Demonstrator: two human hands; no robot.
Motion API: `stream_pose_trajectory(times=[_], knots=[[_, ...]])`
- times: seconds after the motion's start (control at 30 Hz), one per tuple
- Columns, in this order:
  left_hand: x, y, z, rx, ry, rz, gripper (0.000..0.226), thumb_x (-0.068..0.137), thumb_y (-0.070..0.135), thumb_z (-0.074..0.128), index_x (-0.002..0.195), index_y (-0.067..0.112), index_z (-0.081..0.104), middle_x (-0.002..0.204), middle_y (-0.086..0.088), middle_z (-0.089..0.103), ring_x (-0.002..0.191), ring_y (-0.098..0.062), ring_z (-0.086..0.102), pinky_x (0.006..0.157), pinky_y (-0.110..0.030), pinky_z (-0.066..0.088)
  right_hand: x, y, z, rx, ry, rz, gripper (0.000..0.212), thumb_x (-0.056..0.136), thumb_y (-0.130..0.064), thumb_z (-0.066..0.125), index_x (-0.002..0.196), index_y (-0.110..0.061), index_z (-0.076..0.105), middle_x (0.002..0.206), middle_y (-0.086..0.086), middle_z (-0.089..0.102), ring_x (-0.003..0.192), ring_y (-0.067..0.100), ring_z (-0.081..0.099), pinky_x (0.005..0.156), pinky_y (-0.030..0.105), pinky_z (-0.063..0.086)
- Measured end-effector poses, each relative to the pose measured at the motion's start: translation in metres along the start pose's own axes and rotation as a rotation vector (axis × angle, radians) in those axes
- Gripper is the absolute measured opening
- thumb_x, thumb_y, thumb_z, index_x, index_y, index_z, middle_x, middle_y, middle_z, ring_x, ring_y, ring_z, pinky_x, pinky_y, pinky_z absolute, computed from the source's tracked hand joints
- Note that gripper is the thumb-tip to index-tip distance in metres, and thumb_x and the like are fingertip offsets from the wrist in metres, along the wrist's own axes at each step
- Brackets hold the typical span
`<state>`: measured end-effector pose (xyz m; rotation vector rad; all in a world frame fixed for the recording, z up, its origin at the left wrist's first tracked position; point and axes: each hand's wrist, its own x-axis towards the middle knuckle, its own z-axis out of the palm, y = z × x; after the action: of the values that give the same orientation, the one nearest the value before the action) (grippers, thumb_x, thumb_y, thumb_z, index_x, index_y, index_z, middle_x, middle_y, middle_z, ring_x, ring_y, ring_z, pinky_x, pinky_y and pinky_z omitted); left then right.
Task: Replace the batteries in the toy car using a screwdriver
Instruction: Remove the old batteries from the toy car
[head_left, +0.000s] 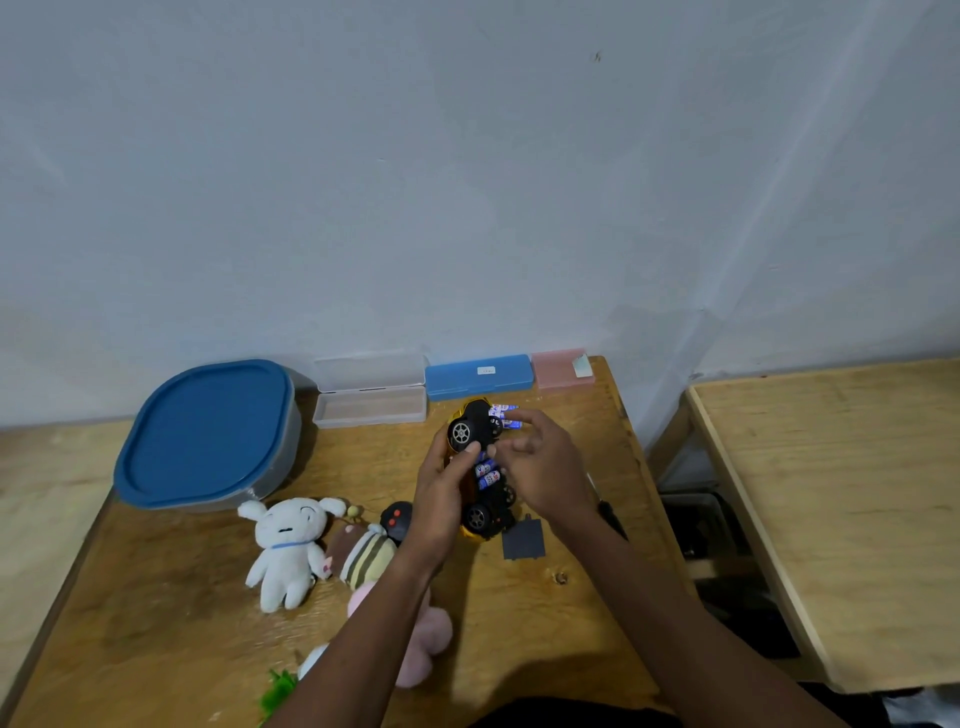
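Note:
A yellow toy car (480, 470) with black wheels is turned on its side, its underside facing right. My left hand (441, 483) grips the car's body from the left. Blue-and-white batteries (487, 475) lie in the open compartment in the car's underside. My right hand (540, 462) is at the compartment, fingertips on the batteries. More blue-and-white batteries (505, 415) lie on the table behind the car. The dark battery cover (523, 540) lies flat just right of the car. The black screwdriver handle (610, 517) shows beside my right wrist, mostly hidden.
A blue-lidded container (208, 436) stands at the left. An open clear case (370, 400), a blue case (479, 375) and a pink case (562, 368) line the wall. Plush toys (291, 545) lie at the front left. A second wooden table (831, 493) stands to the right across a gap.

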<state>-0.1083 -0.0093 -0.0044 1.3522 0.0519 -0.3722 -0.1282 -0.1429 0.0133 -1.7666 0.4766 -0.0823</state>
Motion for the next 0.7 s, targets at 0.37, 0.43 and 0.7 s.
stream_pose_trajectory(times=[0.37, 0.43, 0.7], knots=[[-0.003, -0.002, -0.011, -0.059, -0.006, -0.05, 0.031, 0.102, 0.017, 0.052, 0.131, 0.022, 0.061, 0.123, -0.013, 0.071, 0.112, -0.035, 0.069, 0.095, -0.052, 0.055, 0.0, -0.004, -0.003, 0.313, -0.127, 0.187, 0.043, 0.082, -0.005, 0.078, 0.116, -0.011, 0.053, 0.089, 0.014, 0.07, 0.062, 0.011, 0.067, 0.057, 0.022, 0.056], [-0.002, -0.002, -0.01, -0.073, -0.01, -0.069, 0.03, 0.102, 0.018, 0.051, 0.129, 0.023, 0.062, 0.124, -0.014, 0.071, 0.11, -0.033, 0.07, 0.094, -0.051, 0.056, 0.001, -0.002, -0.005, 0.351, -0.145, 0.204, 0.038, 0.082, -0.002, 0.077, 0.112, -0.008, 0.054, 0.084, 0.013, 0.068, 0.06, 0.011, 0.066, 0.058, 0.022, 0.057], [-0.001, -0.01, -0.013, -0.212, -0.026, -0.224, 0.046, 0.098, 0.029, 0.056, 0.142, 0.016, 0.054, 0.135, -0.022, 0.063, 0.126, -0.044, 0.059, 0.109, -0.063, 0.043, 0.006, 0.014, -0.011, 0.131, -0.199, 0.075, 0.022, 0.079, -0.007, 0.081, 0.099, -0.005, 0.073, 0.089, 0.013, 0.075, 0.073, 0.014, 0.071, 0.067, 0.025, 0.06]])
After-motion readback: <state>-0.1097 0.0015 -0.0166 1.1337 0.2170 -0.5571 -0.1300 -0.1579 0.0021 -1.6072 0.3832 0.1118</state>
